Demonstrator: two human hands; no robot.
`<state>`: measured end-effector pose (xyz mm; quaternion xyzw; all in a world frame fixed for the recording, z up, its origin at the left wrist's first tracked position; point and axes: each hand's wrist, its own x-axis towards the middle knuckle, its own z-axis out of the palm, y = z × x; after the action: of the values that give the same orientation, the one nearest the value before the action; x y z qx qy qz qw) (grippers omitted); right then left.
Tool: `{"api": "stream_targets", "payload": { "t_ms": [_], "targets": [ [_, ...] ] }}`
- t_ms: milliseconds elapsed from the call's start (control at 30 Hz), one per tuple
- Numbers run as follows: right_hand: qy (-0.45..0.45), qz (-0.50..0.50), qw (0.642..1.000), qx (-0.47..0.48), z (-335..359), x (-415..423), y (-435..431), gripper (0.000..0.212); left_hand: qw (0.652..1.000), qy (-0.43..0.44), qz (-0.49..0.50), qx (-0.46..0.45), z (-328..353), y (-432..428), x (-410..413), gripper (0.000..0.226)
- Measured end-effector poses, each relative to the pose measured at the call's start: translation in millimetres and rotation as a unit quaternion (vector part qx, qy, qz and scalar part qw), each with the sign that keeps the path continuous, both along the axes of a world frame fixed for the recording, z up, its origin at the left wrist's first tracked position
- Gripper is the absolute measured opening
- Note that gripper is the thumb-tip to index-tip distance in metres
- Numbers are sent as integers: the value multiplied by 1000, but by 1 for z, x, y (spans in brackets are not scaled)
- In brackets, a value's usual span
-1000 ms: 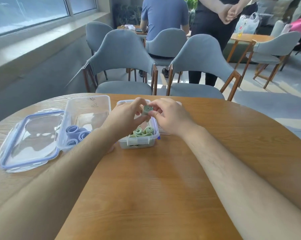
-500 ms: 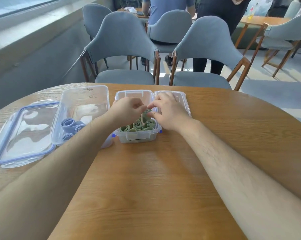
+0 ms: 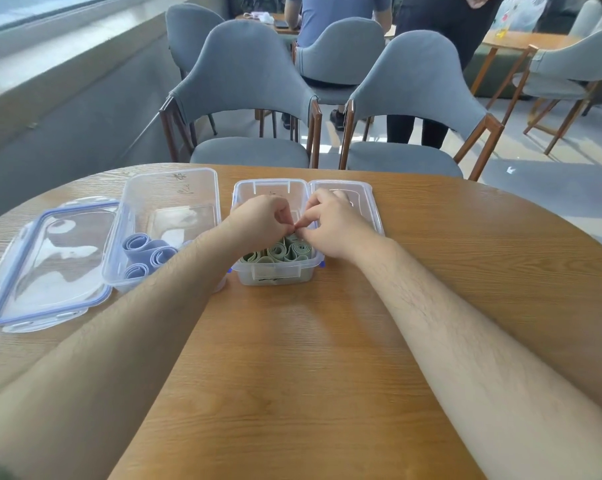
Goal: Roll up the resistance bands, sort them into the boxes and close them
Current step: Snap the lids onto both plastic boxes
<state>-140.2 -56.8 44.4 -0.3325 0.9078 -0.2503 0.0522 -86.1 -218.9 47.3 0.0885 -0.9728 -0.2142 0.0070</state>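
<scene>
Left hand (image 3: pixel 261 220) and right hand (image 3: pixel 334 226), fingers curled, meet tip to tip above the small clear box (image 3: pixel 275 276); whether they pinch a roll cannot be told. Rolled green bands (image 3: pixel 278 252) stand directly beneath them. Left of the left hand: larger box (image 3: pixel 168 199) holding blue rolls (image 3: pixel 143 251).

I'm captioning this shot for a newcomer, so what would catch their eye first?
The left hand and right hand pinch at the green rolled bands packed in the small clear box mid-table. To its left, a larger box holds blue rolls, with a blue-rimmed lid lying flat farther left.
</scene>
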Motion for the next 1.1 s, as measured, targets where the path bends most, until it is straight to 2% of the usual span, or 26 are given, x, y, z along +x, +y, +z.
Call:
{"api": "stream_targets", "payload": {
  "t_ms": [67,400,533,667,800,867,1000,1100],
  "targets": [
    [-1,-14,1000,-1,0,1,-3,15,1000,2,6,-11,0,2,0,18],
    [47,-18,996,-77,-9,12,14,27,1000,29,2,-3,-1,14,6,9],
    [71,-36,992,-103,-7,11,28,28,999,42,10,-19,3,22,6,16],
    [63,-95,990,-85,-13,5,49,29,990,132,7,-52,4,35,0,19],
    [50,-185,981,-9,-21,3,70,35,972,186,-50,-135,10,67,-7,25],
    [40,-229,972,34,-24,4,80,36,963,160,-86,-198,9,83,-15,26],
    [0,-305,948,88,-30,2,95,51,936,25,-136,-324,-1,111,-29,11],
    [-36,-305,947,95,-37,-2,101,56,928,-18,-140,-346,-11,130,-31,23]
  ]
}}
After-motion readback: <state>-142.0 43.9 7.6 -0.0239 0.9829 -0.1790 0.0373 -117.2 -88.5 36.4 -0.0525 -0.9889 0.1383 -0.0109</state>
